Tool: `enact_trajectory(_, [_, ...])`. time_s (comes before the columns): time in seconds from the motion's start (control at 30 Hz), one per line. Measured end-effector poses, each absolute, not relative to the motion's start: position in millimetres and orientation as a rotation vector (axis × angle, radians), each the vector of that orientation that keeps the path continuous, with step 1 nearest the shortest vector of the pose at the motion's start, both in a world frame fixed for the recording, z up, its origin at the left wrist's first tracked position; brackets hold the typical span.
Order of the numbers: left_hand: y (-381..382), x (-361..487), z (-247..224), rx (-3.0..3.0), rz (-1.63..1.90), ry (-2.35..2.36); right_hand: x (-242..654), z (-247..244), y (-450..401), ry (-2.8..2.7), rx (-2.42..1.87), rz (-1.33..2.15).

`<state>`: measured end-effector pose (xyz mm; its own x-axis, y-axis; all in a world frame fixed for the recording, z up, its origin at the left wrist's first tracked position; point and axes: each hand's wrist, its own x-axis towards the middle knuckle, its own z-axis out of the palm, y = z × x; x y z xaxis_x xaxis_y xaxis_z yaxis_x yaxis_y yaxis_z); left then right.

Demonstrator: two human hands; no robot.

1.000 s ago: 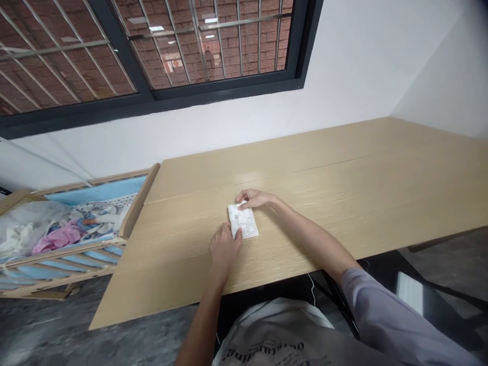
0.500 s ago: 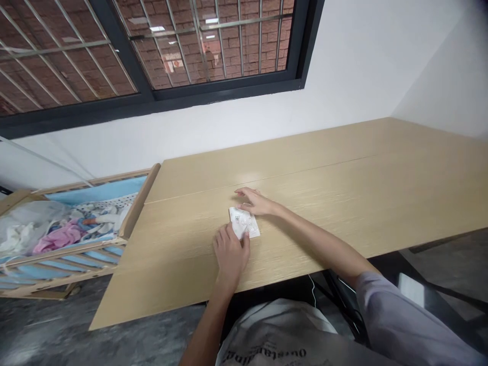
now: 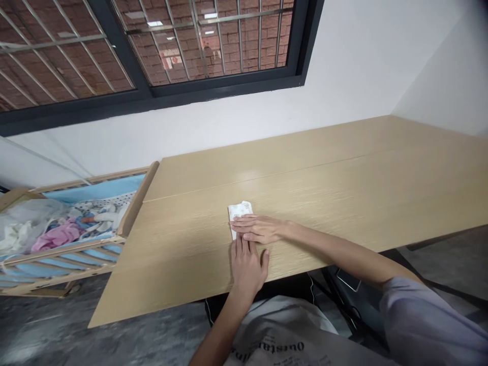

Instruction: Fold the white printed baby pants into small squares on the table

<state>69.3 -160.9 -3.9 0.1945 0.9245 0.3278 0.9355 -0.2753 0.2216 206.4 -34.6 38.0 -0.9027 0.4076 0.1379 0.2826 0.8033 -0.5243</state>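
Small folded white printed packet, cloth or paper unclear (image 3: 240,211), judged light and soft, lies mid-bench (image 3: 343,193) toward the left end. Right hand (image 3: 261,229) lies flat across it, left hand (image 3: 247,269) just below; hands together, unclenched. Exposed far edge offers best hold.

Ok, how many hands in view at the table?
2. The right hand lies flat over the lower part of the small white packet; the left hand rests just below it on the wooden table. No others visible.

Lilac-grey sleeve (image 3: 427,320); pale shirt front (image 3: 282,330), dark printed lettering (image 3: 270,348); bare hands (image 3: 248,267).
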Motion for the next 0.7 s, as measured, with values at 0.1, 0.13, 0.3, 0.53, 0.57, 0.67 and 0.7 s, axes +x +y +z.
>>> enact_trajectory(0.1, [-160.7,68.6,-5.3,-2.412,-0.622,-1.868,209.1,32.8,-21.8,-2.733,-0.586,0.747])
enact_trajectory(0.13, [-160.7,68.4,-5.8,-2.415,-0.617,-1.863,209.7,31.1,-17.3,-2.732,-0.583,0.731])
enact_trajectory(0.3, [-161.0,67.3,-6.1,-2.414,-0.609,-1.857,211.2,25.7,-0.8,-2.71,-0.541,0.645])
enact_trajectory(0.53, [-162.5,68.6,2.0,-2.388,-0.534,-1.86,211.3,23.6,14.2,-2.736,-0.576,0.587])
enact_trajectory(0.57, [-162.3,68.8,3.2,-2.378,-0.519,-1.863,211.7,22.3,17.2,-2.735,-0.58,0.578])
enact_trajectory(0.67, [-160.9,68.8,5.6,-2.366,-0.488,-1.856,213.1,17.2,26.3,-2.704,-0.631,0.57])
enact_trajectory(0.7, [-160.3,68.8,6.1,-2.365,-0.487,-1.851,213.4,15.4,28.8,-2.685,-0.655,0.58])
